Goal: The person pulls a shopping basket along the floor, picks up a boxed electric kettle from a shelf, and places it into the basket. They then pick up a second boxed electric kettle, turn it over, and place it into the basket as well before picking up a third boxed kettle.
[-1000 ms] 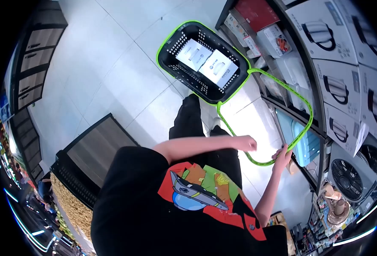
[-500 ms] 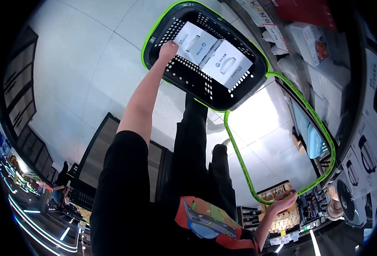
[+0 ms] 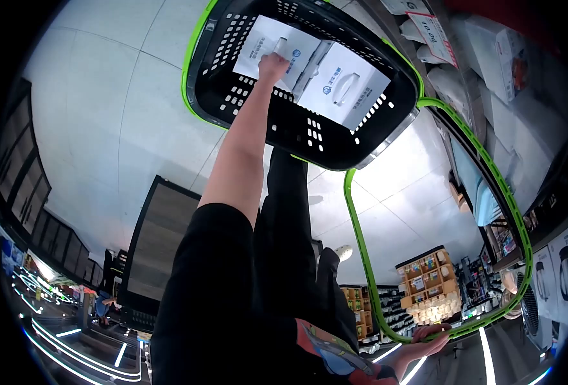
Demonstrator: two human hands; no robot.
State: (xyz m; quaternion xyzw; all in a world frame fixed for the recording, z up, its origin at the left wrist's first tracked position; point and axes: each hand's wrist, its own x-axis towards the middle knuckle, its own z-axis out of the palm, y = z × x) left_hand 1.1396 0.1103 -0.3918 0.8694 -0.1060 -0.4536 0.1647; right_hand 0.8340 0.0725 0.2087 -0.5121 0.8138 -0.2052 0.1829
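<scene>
Nearest, the right hand (image 3: pixel 435 337) still has its fingers wrapped round the green handle (image 3: pixel 359 256). The handle runs out to the black basket (image 3: pixel 297 131) ahead. The left hand (image 3: pixel 274 64) has moved from the basket's near wall onto the left white box (image 3: pixel 258 38). It now touches the box, but I cannot tell whether the fingers grip. The box lies flat, label up, its long axis roughly along the basket's length, beside a second box (image 3: pixel 345 86).
</scene>
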